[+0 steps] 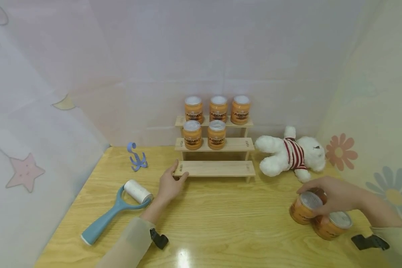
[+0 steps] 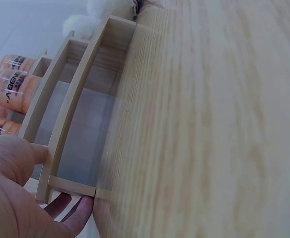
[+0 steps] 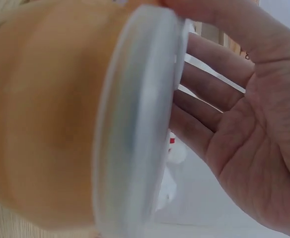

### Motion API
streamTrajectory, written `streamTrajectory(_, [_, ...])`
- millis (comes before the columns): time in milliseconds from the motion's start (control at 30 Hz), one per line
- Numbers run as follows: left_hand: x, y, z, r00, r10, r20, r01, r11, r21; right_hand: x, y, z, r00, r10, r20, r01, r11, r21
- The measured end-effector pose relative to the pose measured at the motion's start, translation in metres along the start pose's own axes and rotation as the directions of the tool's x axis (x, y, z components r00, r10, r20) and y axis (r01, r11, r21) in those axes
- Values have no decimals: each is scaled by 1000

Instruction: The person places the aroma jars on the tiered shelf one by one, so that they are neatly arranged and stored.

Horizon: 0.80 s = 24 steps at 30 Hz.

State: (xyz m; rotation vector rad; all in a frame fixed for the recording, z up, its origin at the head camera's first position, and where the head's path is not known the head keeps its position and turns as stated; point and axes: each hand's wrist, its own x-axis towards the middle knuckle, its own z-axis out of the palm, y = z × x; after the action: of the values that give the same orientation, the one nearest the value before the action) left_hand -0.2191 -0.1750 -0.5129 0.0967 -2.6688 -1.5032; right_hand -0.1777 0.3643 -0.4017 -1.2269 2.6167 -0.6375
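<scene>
In the head view, a wooden three-step shelf (image 1: 217,169) stands at the back of the table. My left hand (image 1: 170,186) grips the left end of its bottom step, thumb on the front edge and fingers around the end leg (image 2: 71,186). Off to the right, my right hand (image 1: 335,195) holds an orange can (image 1: 301,212) with a clear lid, thumb on the near side and fingers reaching round the far side. A second orange can (image 1: 333,226) stands close beside it, filling much of the right wrist view. Part of another orange can (image 1: 319,192) shows beneath the hand.
Several orange cans (image 1: 240,111) stand on the top and middle steps. A white plush toy (image 1: 284,154) in a striped shirt lies right of the shelf. On the left are a blue lint roller (image 1: 112,214) and a purple hook (image 1: 137,158). Cloth-covered walls (image 1: 201,44) border the table.
</scene>
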Motion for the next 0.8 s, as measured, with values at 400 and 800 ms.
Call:
streamTrajectory(400, [-1, 2, -2, 1000, 4, 10, -4, 1000, 1, 23, -14, -4, 980, 129, -153, -144, 985, -91])
streamTrajectory(800, [0, 0, -1, 1000, 15, 15, -15, 1000, 9, 42, -19, -9, 943, 136, -303, -187, 972, -145])
